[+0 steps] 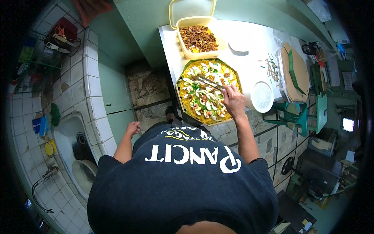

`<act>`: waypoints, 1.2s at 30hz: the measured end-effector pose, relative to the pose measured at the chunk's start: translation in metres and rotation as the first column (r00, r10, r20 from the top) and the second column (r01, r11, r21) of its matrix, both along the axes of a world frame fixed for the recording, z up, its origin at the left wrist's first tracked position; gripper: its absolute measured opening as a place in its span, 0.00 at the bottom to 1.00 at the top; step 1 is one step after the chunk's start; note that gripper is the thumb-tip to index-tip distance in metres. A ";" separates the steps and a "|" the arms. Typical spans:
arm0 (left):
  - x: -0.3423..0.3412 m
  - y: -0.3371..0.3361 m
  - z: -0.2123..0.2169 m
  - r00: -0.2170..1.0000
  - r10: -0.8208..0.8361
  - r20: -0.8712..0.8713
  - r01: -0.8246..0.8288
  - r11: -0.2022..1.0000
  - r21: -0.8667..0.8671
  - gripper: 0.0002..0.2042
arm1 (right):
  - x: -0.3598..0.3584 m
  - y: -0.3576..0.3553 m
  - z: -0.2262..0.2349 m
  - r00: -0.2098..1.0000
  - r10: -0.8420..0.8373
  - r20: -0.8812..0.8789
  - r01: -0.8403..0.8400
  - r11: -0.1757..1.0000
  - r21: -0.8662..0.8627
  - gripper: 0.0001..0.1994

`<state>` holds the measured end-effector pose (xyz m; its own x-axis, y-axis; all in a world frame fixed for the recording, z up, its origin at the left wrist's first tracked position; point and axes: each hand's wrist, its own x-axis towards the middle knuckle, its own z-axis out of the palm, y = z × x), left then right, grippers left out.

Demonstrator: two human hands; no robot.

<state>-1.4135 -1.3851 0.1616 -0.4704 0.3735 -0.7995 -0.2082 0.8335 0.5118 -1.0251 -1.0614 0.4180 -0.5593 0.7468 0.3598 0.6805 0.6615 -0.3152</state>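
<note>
My right hand [233, 100] is closed around metal tongs [209, 82], their tips over a large octagonal tray [180, 98]. The tray is filled with yellow noodles [186, 104] topped with egg slices, chopped greens and brown bits. Whether the tongs pinch a piece, I cannot tell. Down at my side, away from the table, my left hand [133, 128] has its fingers curled in, with nothing visible in it. Behind the tray stands a pale yellow plastic tub [183, 48] holding brown strips of food [198, 37], its lid [193, 8] tipped back.
A white tub [260, 96] sits at the table's [222, 31] right front, near a green stool [292, 117]. Another white container [238, 45] lies farther back. Scattered small sticks [272, 68] and stacked cardboard [294, 74] are at right. A tiled counter with a sink [72, 132] runs along my left.
</note>
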 end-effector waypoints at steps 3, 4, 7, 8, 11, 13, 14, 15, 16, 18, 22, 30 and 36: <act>0.002 0.000 0.001 1.000 0.015 0.013 -0.015 1.000 -0.008 0.15 | -0.005 -0.001 0.000 1.000 0.021 0.011 -0.021 1.000 0.008 0.06; 0.003 -0.001 0.002 1.000 0.013 0.006 -0.013 1.000 0.016 0.13 | -0.005 0.000 0.000 1.000 0.028 0.010 -0.028 1.000 0.007 0.06; 0.006 -0.001 0.004 1.000 0.024 -0.012 -0.024 1.000 0.016 0.12 | 0.000 0.003 0.000 1.000 0.001 -0.015 -0.002 0.997 -0.071 0.07; 0.006 -0.001 0.004 1.000 0.025 -0.011 -0.025 1.000 0.019 0.12 | 0.002 0.005 0.000 1.000 -0.015 -0.026 0.012 0.994 -0.110 0.08; 0.006 -0.002 0.005 1.000 0.030 -0.004 -0.030 0.999 0.017 0.12 | 0.004 0.008 -0.003 0.989 -0.013 -0.149 -0.015 0.983 -0.184 0.08; 0.006 -0.002 0.004 1.000 0.026 -0.003 -0.026 1.000 0.012 0.12 | 0.001 0.008 -0.008 0.994 -0.013 -0.106 -0.008 0.981 -0.196 0.09; 0.006 -0.002 0.003 1.000 0.022 -0.005 -0.022 1.000 0.008 0.12 | 0.000 0.008 -0.010 0.994 0.000 -0.106 -0.021 0.980 -0.197 0.09; 0.006 -0.002 0.003 1.000 0.027 -0.007 -0.027 1.000 -0.016 0.11 | 0.001 0.008 -0.011 0.995 -0.021 -0.100 0.001 0.981 -0.192 0.09; 0.005 -0.002 0.002 1.000 0.016 -0.009 -0.016 1.000 0.008 0.11 | 0.002 0.009 -0.011 0.994 -0.034 -0.104 0.013 0.982 -0.189 0.09; 0.005 -0.002 0.002 1.000 0.022 -0.015 -0.022 1.000 0.001 0.11 | 0.005 0.014 -0.006 0.987 -0.093 -0.135 0.055 0.964 -0.260 0.11; 0.003 -0.003 0.001 1.000 -0.004 -0.024 0.004 1.000 0.007 0.12 | 0.002 0.050 0.017 0.897 -0.236 -0.373 0.076 0.915 -0.395 0.12; -0.008 -0.002 -0.005 0.999 0.035 -0.002 -0.035 0.998 0.046 0.13 | -0.081 0.132 0.028 0.951 -0.261 0.165 0.274 0.960 -0.060 0.11; -0.008 -0.018 -0.005 0.997 0.083 -0.001 -0.083 0.996 0.033 0.13 | -0.112 0.147 0.018 0.958 -0.235 0.167 0.240 0.971 -0.012 0.14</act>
